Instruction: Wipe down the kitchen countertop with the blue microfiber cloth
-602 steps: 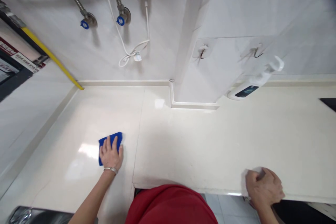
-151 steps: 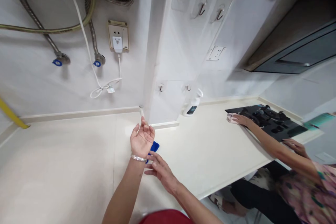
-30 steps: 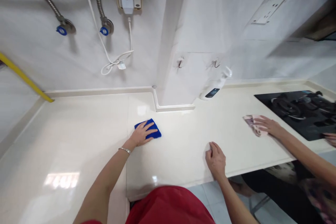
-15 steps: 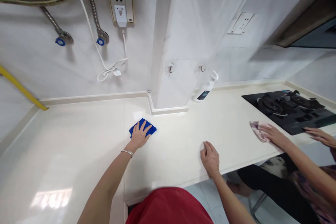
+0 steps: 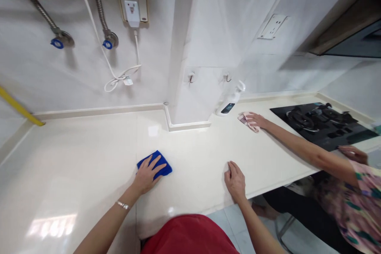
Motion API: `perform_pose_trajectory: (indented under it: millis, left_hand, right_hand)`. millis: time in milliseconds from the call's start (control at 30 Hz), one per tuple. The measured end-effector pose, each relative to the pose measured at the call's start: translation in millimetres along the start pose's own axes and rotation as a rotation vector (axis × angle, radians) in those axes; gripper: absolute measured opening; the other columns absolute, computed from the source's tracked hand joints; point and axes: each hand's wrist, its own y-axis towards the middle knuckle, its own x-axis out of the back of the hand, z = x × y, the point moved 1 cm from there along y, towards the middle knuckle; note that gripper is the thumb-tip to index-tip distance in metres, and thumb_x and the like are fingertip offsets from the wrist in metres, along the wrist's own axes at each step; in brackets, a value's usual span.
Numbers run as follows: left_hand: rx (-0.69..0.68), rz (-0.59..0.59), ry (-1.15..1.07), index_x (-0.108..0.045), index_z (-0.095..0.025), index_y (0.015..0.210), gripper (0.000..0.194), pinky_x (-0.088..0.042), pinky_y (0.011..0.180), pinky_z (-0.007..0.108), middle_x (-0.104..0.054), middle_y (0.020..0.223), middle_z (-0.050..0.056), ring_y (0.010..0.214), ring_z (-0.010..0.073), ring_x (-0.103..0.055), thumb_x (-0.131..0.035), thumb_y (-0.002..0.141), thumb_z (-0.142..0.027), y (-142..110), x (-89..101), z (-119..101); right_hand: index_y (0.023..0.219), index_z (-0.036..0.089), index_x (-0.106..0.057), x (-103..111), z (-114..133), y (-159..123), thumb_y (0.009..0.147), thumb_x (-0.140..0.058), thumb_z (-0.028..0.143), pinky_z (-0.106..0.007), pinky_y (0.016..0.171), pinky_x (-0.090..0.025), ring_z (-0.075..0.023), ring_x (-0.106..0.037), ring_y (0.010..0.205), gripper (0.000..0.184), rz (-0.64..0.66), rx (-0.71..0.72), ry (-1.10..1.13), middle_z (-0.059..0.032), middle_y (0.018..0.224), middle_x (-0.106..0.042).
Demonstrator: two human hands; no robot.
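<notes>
As a splayed left hand (image 5: pixel 146 179) covers blue cloth (image 5: pixel 163 160), the half-curled, empty-looking right hand (image 5: pixel 236 181) could skid off the glossy cream countertop's (image 5: pixel 196 174) edge.

Cloth (image 5: pixel 166 170) was solid deep blue, counter (image 5: pixel 193 162) cream. Shirt (image 5: pixel 190 234) was plain red, bracelet (image 5: pixel 122 205) silver. Pipe (image 5: pixel 20 108) was yellow; tap knobs (image 5: pixel 57 43) were blue. Bottle (image 5: pixel 233 97) was white with a dark label (image 5: pixel 228 108), stove (image 5: pixel 321 129) black. Co-worker's rag (image 5: pixel 246 119) was pale pink with mauve patches; their blouse (image 5: pixel 354 206) was pink, patterned in green; trousers (image 5: pixel 308 214) were black.
</notes>
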Motion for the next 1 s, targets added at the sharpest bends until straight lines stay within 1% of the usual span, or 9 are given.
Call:
perform_pose_trajectory:
  millis: [133, 300, 400, 467, 533, 633, 833, 900, 1000]
  left_hand:
    - [0.174, -0.034, 0.024, -0.056, -0.040, 0.140, 0.046, -0.039, 0.117, 0.057, -0.042, 0.158, 0.001, 0.145, 0.0361, -0.036, -0.051, 0.094, -0.045, -36, 16.7, 39]
    - [0.496, -0.099, 0.128, -0.055, -0.028, 0.142, 0.055, -0.027, 0.124, 0.053, -0.038, 0.160, 0.008, 0.146, 0.0327, -0.035, -0.038, 0.095, -0.050, -71, 44.6, 105]
    - [0.730, -0.120, 0.178, -0.050, -0.026, 0.147, 0.062, -0.027, 0.122, 0.056, -0.032, 0.163, 0.009, 0.148, 0.0373, -0.029, -0.033, 0.094, -0.055, -67, 55.5, 129]
    - [0.840, -0.097, 0.173, -0.047, -0.027, 0.149, 0.064, -0.027, 0.121, 0.060, -0.031, 0.163, 0.009, 0.149, 0.0419, -0.024, -0.033, 0.094, -0.058, -53, 57.8, 134]
    - [0.884, -0.086, 0.164, -0.046, -0.027, 0.150, 0.065, -0.026, 0.120, 0.062, -0.031, 0.163, 0.009, 0.149, 0.0450, -0.021, -0.034, 0.094, -0.058, -35, 55.9, 133]
    - [0.789, -0.093, 0.171, -0.047, -0.025, 0.149, 0.062, -0.026, 0.120, 0.062, -0.031, 0.163, 0.011, 0.150, 0.0461, -0.019, -0.033, 0.096, -0.054, -4, 45.3, 121]
    - [0.316, -0.046, 0.098, -0.053, -0.035, 0.143, 0.050, -0.031, 0.119, 0.059, -0.033, 0.163, 0.004, 0.151, 0.0394, -0.021, -0.043, 0.096, -0.046, 61, 4.3, 76]
    - [0.250, -0.050, 0.070, -0.053, -0.039, 0.143, 0.048, -0.033, 0.117, 0.059, -0.035, 0.162, 0.002, 0.151, 0.0386, -0.022, -0.046, 0.096, -0.045, 89, -8.5, 67]
    - [0.255, -0.065, 0.037, -0.054, -0.040, 0.142, 0.047, -0.033, 0.115, 0.060, -0.036, 0.161, 0.002, 0.149, 0.0402, -0.025, -0.048, 0.095, -0.045, 133, -22.2, 67]
  right_hand:
    - [0.133, 0.014, -0.057, 3, 2, 1, 0.093, -0.043, 0.022, -0.051, 0.104, -0.050, -0.0286, -0.056, 0.125, 0.043, 0.010, -0.004, -0.009, -0.0174, 0.136, -0.059]
    - [0.134, 0.015, -0.055, 7, 8, 3, 0.093, -0.042, 0.022, -0.050, 0.105, -0.049, -0.0275, -0.055, 0.125, 0.043, 0.016, -0.028, -0.010, -0.0164, 0.137, -0.058]
    - [0.134, 0.016, -0.054, 7, 10, 2, 0.093, -0.043, 0.022, -0.050, 0.105, -0.047, -0.0277, -0.054, 0.126, 0.044, 0.039, -0.056, -0.039, -0.0154, 0.138, -0.058]
    - [0.135, 0.017, -0.054, 6, 10, 2, 0.093, -0.042, 0.022, -0.050, 0.105, -0.046, -0.0278, -0.054, 0.125, 0.044, 0.050, -0.067, -0.060, -0.0147, 0.138, -0.058]
    - [0.135, 0.017, -0.053, 6, 10, 2, 0.092, -0.042, 0.022, -0.049, 0.104, -0.046, -0.0280, -0.054, 0.125, 0.044, 0.061, -0.071, -0.079, -0.0147, 0.138, -0.058]
    - [0.135, 0.017, -0.052, 6, 10, 2, 0.092, -0.042, 0.023, -0.049, 0.104, -0.045, -0.0286, -0.054, 0.126, 0.045, 0.082, -0.075, -0.101, -0.0152, 0.138, -0.057]
    - [0.139, 0.019, -0.049, 10, 12, 4, 0.092, -0.040, 0.023, -0.050, 0.104, -0.044, -0.0298, -0.053, 0.127, 0.047, 0.126, -0.090, -0.097, -0.0154, 0.139, -0.056]
    - [0.140, 0.019, -0.048, 11, 13, 5, 0.092, -0.040, 0.023, -0.051, 0.105, -0.043, -0.0301, -0.052, 0.128, 0.048, 0.140, -0.101, -0.092, -0.0155, 0.140, -0.055]
    - [0.141, 0.020, -0.048, 12, 15, 6, 0.092, -0.040, 0.024, -0.051, 0.105, -0.044, -0.0301, -0.053, 0.127, 0.049, 0.143, -0.118, -0.077, -0.0149, 0.140, -0.055]
